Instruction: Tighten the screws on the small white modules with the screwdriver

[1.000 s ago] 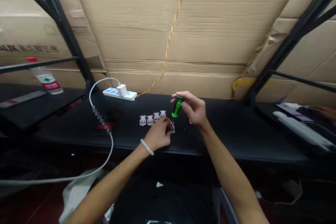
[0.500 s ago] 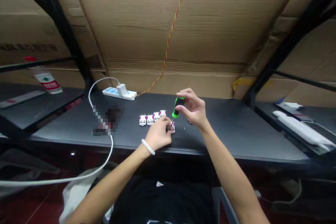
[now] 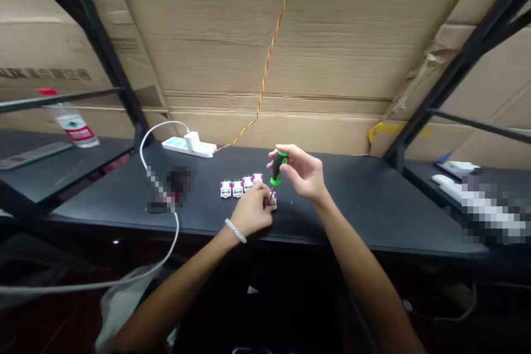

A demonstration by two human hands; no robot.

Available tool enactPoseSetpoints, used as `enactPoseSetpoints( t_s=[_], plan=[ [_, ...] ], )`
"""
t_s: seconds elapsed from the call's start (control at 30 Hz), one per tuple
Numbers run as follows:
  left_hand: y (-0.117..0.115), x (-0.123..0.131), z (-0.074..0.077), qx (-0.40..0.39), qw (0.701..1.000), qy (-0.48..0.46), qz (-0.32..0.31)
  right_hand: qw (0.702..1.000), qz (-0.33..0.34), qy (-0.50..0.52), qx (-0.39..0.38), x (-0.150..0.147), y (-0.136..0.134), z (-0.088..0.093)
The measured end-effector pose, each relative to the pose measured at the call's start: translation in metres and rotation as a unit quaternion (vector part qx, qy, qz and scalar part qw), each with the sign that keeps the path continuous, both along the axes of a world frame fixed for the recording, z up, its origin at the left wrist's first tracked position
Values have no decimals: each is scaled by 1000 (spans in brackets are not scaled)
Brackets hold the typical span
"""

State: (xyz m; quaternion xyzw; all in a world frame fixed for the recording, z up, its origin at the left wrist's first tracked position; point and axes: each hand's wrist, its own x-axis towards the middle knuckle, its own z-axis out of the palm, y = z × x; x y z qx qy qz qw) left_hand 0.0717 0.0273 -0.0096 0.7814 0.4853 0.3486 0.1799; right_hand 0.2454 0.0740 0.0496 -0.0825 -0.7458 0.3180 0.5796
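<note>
A green and black screwdriver [image 3: 279, 168] is gripped by its handle in my right hand [image 3: 305, 173], its shaft slanting down to the left. Its tip meets a small white and purple plug-like part [image 3: 274, 201] on the black table. My left hand [image 3: 251, 210], with a white beaded bracelet at the wrist, pinches that part and hides much of it. Several similar white and purple parts [image 3: 237, 188], with metal prongs pointing up, sit in a slanting row just behind my left hand.
At the back, a white power strip [image 3: 202, 148] holds a charger, whose white cable [image 3: 177, 232] runs down the left side. A twisted red and yellow wire [image 3: 265, 77] hangs against the cardboard [image 3: 340, 55]. Far left stands a water bottle [image 3: 77, 126]. Black metal posts [image 3: 103, 44] flank the table [image 3: 365, 193].
My right hand's fingers have shifted around the screwdriver handle, which now stands slightly more upright. My left hand and the part have hardly moved.
</note>
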Motion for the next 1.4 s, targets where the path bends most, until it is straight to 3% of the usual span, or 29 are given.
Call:
enactPoseSetpoints(
  t_s=[0.33, 0.53, 0.77, 1.0, 1.23, 1.4],
  plan=[
    [1, 1, -3, 2, 1000, -4, 0, 991, -121, 11, 46, 0, 11, -2],
    [0, 1, -2, 2, 1000, 2, -4, 999, -17, -44, -18, 1, 3, -2],
    [-2, 1, 0, 8, 1000, 5, -7, 991, -130, -18, 36, 2, 9, -1],
    [-2, 1, 1, 12, 1000, 20, -5, 999, -31, -26, -21, 1, 3, 0],
    [-2, 1, -1, 17, 999, 26, -9, 994, -101, -3, 38, 0, 11, -2],
    [-2, 1, 0, 23, 999, 24, -9, 997, -76, -15, 24, 2, 5, 0]
  ],
)
